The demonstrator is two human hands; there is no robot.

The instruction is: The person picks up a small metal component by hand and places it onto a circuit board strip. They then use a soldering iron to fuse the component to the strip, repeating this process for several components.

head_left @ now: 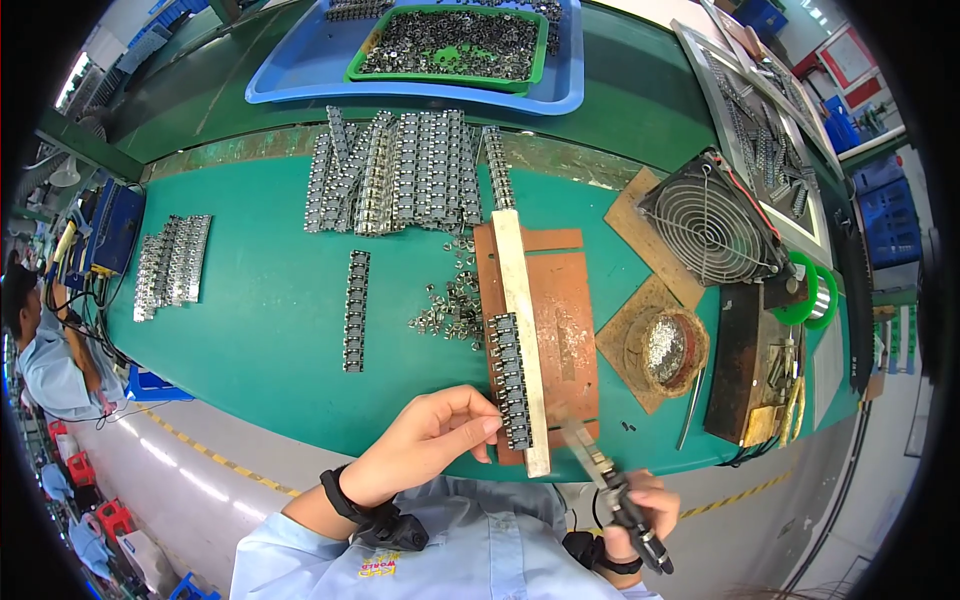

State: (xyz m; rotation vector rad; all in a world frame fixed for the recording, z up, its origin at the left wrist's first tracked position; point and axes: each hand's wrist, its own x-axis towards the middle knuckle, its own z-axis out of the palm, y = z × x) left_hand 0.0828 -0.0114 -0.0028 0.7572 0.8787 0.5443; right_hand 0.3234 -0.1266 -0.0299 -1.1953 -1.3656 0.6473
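My left hand (432,440) is closed, thumb and forefinger pinched together beside the lower end of a black-and-silver circuit-board strip (508,375). Whatever lies between those fingertips is too small to make out. The strip lies along the left side of a long pale metal bar (520,340), which rests on a brown board (565,330). To the right of the bar's near end, my right hand (648,510) grips a narrow black-and-metal object (620,495). Its far end is smeared by motion, so its kind is unclear. Small loose metal parts (455,305) are heaped left of the brown board.
Farther back are stacked strips (400,175) and a blue tray (290,85) holding a green tray (460,80) of small parts. A fan (710,225), solder spool (822,297) and round pot (668,350) stand right. More strips (172,265) lie left; a person (60,350) sits beyond.
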